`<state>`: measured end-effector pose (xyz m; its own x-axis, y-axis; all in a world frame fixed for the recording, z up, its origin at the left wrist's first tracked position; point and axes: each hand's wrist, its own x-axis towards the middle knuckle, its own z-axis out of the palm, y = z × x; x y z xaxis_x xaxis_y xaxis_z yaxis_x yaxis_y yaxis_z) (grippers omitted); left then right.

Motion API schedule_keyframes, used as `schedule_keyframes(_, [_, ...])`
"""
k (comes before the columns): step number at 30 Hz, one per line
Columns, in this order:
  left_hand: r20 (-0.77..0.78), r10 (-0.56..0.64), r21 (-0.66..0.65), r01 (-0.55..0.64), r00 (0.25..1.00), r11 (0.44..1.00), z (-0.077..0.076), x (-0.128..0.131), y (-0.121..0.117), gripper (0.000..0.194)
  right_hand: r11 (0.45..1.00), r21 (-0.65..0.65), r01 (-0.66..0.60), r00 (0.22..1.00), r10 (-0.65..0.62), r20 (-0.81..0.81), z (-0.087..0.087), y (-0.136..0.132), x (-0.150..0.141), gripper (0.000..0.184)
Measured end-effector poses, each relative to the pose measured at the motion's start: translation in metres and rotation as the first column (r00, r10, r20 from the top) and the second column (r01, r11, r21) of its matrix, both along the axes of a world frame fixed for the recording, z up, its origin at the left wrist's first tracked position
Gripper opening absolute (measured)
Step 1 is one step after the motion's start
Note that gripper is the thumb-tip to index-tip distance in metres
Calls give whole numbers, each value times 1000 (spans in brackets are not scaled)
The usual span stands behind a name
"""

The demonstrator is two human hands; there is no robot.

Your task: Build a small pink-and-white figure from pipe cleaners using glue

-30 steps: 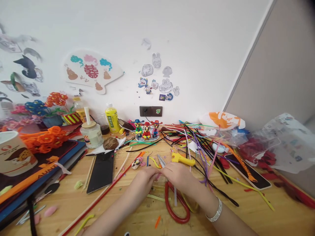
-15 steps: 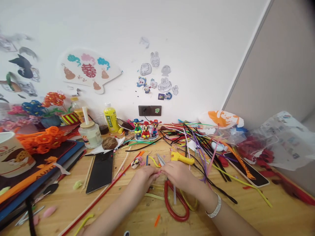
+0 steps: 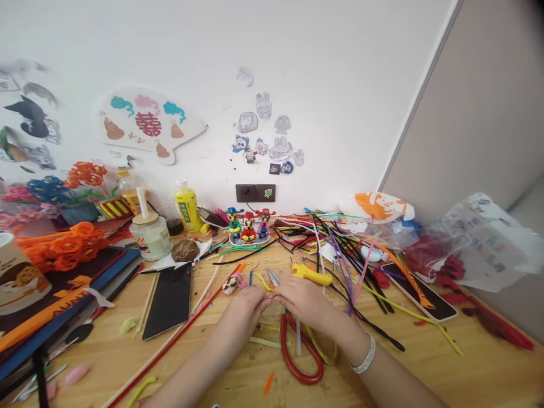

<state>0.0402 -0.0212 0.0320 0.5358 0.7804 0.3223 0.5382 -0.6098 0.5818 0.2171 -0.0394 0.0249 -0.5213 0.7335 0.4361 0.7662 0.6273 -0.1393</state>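
Note:
My left hand (image 3: 247, 306) and my right hand (image 3: 302, 297) meet over the middle of the table, fingertips pinched together. Whatever small thing lies between them is hidden by the fingers. Beneath my right hand are scissors (image 3: 302, 378) with red handles, their blades pointing away from me. Just beyond that hand rests a yellow glue gun (image 3: 313, 274). A small black, white and pink figure (image 3: 233, 283) lies a little past my left hand. Short yellow stems (image 3: 264, 281) are scattered close to the fingertips.
Three clay-like figures (image 3: 249, 229) stand on a small base near the wall. A heap of coloured pipe cleaners (image 3: 340, 243) spreads to the right, beside a phone (image 3: 442, 300). On the left are a dark tablet or phone (image 3: 168, 303), a candle jar (image 3: 149, 238), a yellow bottle (image 3: 187, 209) and a paper cup (image 3: 19, 277).
The view has shifted slightly, so the scene sits a little further left. Both hands stay pinched together at the same spot; a bit of pink seen between the fingertips is now hidden.

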Motion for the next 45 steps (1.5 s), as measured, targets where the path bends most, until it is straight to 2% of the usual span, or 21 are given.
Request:
schedule_keyframes(4, [-34, 116, 84, -113, 993, 990, -5, -3, 7, 26, 985, -124, 123, 979, -99, 180, 9, 0, 7, 17])
schedule_keyframes(7, [-72, 199, 86, -192, 977, 978, -6, -7, 13, 26, 946, -195, 260, 935, -196, 296, 13, -1, 16, 16])
schedule_keyframes(11, [-63, 281, 4, -282, 958, 960, -11, -11, 21, 25, 901, -218, 376, 887, -281, 367, 18, -3, 22, 25])
schedule_keyframes(15, [-9, 313, -84, -313, 950, 946, -16, -16, 30, 29, 886, -176, 429, 869, -352, 348, 29, -16, 9, 38])
schedule_keyframes(17, [41, 351, -141, -342, 936, 929, -15, -19, 32, 29, 850, -260, 459, 866, -361, 346, 35, -25, -3, 50])
schedule_keyframes(19, [100, 383, -202, -358, 918, 912, -12, -20, 32, 29, 771, -393, 501, 852, -360, 380, 37, -33, -15, 58])
schedule_keyframes(21, [139, 396, -229, -359, 908, 905, -8, -21, 31, 29, 714, -452, 535, 834, -364, 414, 34, -39, -24, 56])
schedule_keyframes(24, [181, 409, -235, -364, 894, 901, -5, -21, 28, 28, 693, -466, 550, 833, -407, 376, 22, -39, -24, 62])
schedule_keyframes(26, [211, 422, -237, -373, 882, 897, -5, -20, 27, 28, 669, -490, 559, 827, -489, 277, 9, -34, -15, 69])
schedule_keyframes(28, [238, 433, -252, -375, 870, 892, -4, -20, 27, 27, 674, -528, 517, 819, -568, 77, -6, -27, -3, 70])
schedule_keyframes(30, [279, 439, -268, -370, 854, 890, -3, -20, 27, 26, 678, -578, 454, 772, -623, -124, -20, -18, 8, 69])
schedule_keyframes(33, [373, 458, -289, -367, 807, 884, 1, -22, 27, 26, 709, -647, 280, 662, -631, -404, -32, -5, 17, 69])
schedule_keyframes(35, [442, 483, -319, -371, 756, 872, 6, -22, 26, 28, 730, -673, 120, 568, -607, -556, -32, -1, 18, 72])
schedule_keyframes(37, [508, 517, -366, -370, 689, 854, 10, -22, 26, 30, 736, -677, -12, 518, -575, -634, -26, -3, 17, 71])
schedule_keyframes(41, [604, 561, -462, -326, 566, 825, 14, -23, 27, 36, 745, -645, -171, 538, -478, -695, -6, -21, 14, 42])
schedule_keyframes(43, [629, 562, -466, -317, 537, 826, 13, -25, 27, 37, 741, -639, -207, 543, -456, -705, 0, -30, 12, 35])
schedule_keyframes(45, [653, 554, -459, -313, 516, 832, 12, -26, 27, 37, 749, -635, -187, 568, -444, -692, 1, -36, 9, 37])
